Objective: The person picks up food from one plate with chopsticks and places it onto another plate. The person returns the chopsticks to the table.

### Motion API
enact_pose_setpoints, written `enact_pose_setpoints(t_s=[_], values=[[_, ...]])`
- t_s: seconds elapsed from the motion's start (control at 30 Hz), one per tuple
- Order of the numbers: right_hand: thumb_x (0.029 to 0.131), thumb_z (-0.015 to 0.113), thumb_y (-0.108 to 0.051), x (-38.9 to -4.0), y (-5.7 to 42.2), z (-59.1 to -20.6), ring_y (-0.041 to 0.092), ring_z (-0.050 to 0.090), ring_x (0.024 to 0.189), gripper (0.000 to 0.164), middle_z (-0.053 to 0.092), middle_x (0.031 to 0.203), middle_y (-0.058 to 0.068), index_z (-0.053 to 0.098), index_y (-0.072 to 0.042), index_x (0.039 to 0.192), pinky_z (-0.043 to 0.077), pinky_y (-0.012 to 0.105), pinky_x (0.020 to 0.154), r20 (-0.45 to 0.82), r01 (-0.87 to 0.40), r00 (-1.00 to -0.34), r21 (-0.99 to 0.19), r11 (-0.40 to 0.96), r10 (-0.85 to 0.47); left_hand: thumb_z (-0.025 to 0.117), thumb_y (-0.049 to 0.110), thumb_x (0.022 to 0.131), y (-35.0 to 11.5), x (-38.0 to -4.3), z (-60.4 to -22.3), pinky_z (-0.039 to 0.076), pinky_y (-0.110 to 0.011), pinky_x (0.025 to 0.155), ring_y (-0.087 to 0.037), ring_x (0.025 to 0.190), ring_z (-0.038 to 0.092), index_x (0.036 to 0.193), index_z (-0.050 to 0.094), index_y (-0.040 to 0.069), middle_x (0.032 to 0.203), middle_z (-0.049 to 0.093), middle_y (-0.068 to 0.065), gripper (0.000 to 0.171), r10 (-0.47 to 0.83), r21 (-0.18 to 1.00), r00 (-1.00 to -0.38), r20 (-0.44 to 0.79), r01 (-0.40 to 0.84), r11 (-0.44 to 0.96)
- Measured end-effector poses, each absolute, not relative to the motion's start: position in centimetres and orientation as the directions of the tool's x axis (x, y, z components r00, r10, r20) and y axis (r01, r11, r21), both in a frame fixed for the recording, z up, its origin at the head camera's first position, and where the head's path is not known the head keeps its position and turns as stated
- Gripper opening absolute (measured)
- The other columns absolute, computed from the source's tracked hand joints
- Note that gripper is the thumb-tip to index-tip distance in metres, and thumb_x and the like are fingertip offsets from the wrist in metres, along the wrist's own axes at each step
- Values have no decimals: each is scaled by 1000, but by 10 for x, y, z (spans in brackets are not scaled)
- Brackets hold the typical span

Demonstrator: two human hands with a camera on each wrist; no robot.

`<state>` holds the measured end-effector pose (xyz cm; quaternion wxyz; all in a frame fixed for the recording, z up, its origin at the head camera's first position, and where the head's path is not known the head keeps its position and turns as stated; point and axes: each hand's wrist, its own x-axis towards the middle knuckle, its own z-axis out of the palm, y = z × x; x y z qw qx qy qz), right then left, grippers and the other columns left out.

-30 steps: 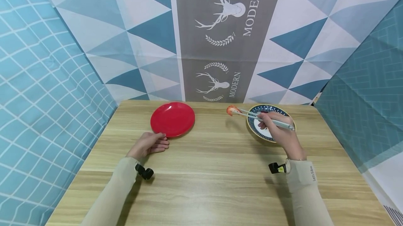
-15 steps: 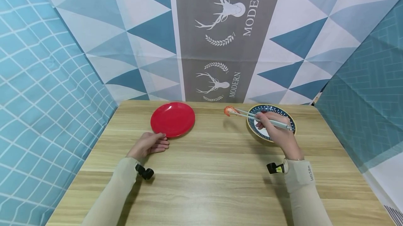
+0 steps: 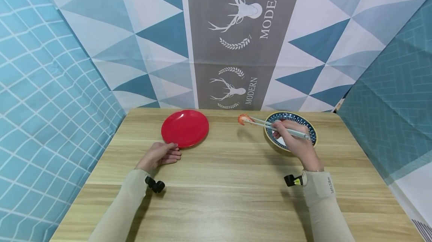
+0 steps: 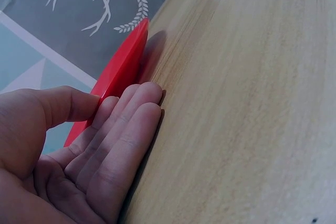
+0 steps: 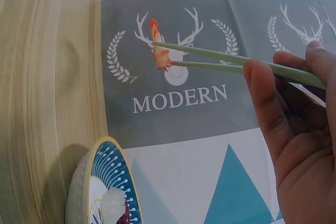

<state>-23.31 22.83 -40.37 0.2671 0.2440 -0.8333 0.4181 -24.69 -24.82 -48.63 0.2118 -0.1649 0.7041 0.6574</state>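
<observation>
My left hand (image 3: 159, 156) pinches the near rim of a red plate (image 3: 185, 127) on the table. In the left wrist view the thumb lies on the plate's edge (image 4: 118, 69), with the other fingers stretched low along the wood. A pair of pale green chopsticks (image 3: 297, 133) is gripped in my right hand (image 3: 299, 147), above a patterned bowl (image 3: 274, 116). Between their tips hangs an orange-and-white shrimp (image 5: 160, 53), held over the table left of the bowl. The right hand and chopsticks cover part of the bowl in the head view.
Inside the blue-and-white bowl, the right wrist view shows a whitish piece (image 5: 112, 205) and something dark purple. A wooden table (image 3: 216, 189) carries everything, backed by a grey-and-blue printed cloth (image 3: 233, 47). Blue tiled-pattern cloths flank both sides.
My right hand has drifted slightly left, carrying the chopsticks and shrimp away from the bowl toward the red plate. The left hand and the plate have stayed in place.
</observation>
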Motion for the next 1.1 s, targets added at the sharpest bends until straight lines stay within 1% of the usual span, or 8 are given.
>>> enact_pose_setpoints(t_s=[0.27, 0.47, 0.63, 0.77, 0.87, 0.93, 1.03, 1.1], values=[[102, 62, -10, -233, 223, -403, 4, 66, 67, 21, 74, 76, 3, 79, -4, 91, 53, 8, 65, 639, -621, -745, -561, 547, -192, 63, 29, 103, -249, -248, -487, 64, -31, 80, -21, 86, 79, 126, 62, -6, 96, 79, -9, 42, 52, 860, -859, -509, -504, 80], [102, 63, -9, -234, 220, -404, 5, 66, 68, 20, 75, 79, 7, 79, -3, 91, 54, 9, 64, 629, -631, -749, -579, 516, -210, 63, 29, 103, -249, -249, -488, 64, -30, 79, -21, 86, 79, 124, 63, -6, 95, 79, -9, 41, 46, 857, -857, -513, -509, 80], [101, 66, -9, -235, 217, -404, 4, 66, 66, 17, 74, 77, 2, 79, -9, 89, 53, 9, 62, 634, -640, -742, -570, 515, -220, 64, 29, 102, -249, -248, -487, 64, -30, 79, -21, 86, 79, 125, 63, -6, 95, 79, -9, 42, 45, 857, -857, -514, -509, 82], [100, 67, -9, -235, 213, -404, 5, 64, 66, 19, 73, 75, -1, 79, -13, 85, 50, 9, 63, 630, -639, -744, -570, 516, -225, 65, 30, 102, -249, -247, -487, 64, -30, 79, -21, 86, 79, 125, 63, -6, 96, 79, -9, 42, 44, 857, -857, -513, -509, 82], [99, 68, -6, -236, 210, -404, 8, 64, 65, 23, 72, 73, -1, 77, -12, 79, 48, 9, 63, 639, -654, -733, -571, 497, -232, 65, 30, 102, -249, -248, -487, 64, -30, 79, -21, 86, 79, 125, 63, -6, 96, 79, -9, 42, 43, 857, -857, -514, -509, 81], [98, 68, -4, -236, 208, -404, 9, 64, 65, 24, 72, 73, -2, 76, -13, 77, 49, 9, 64, 647, -670, -723, -570, 476, -242, 65, 29, 102, -249, -248, -487, 64, -30, 79, -21, 85, 79, 125, 63, -6, 95, 79, -9, 42, 42, 857, -857, -513, -509, 82], [98, 67, -3, -238, 207, -404, 11, 65, 65, 22, 73, 74, -1, 78, -12, 81, 51, 10, 64, 643, -676, -723, -580, 455, -254, 64, 29, 102, -249, -247, -486, 64, -30, 79, -20, 85, 79, 124, 64, -6, 94, 79, -8, 41, 38, 856, -857, -514, -510, 82], [98, 67, -3, -239, 206, -404, 13, 67, 65, 18, 74, 75, 0, 79, -10, 87, 52, 10, 65, 628, -669, -734, -601, 437, -259, 64, 29, 102, -249, -247, -486, 64, -30, 79, -20, 85, 79, 124, 64, -6, 94, 79, -8, 41, 38, 856, -857, -514, -509, 83]])
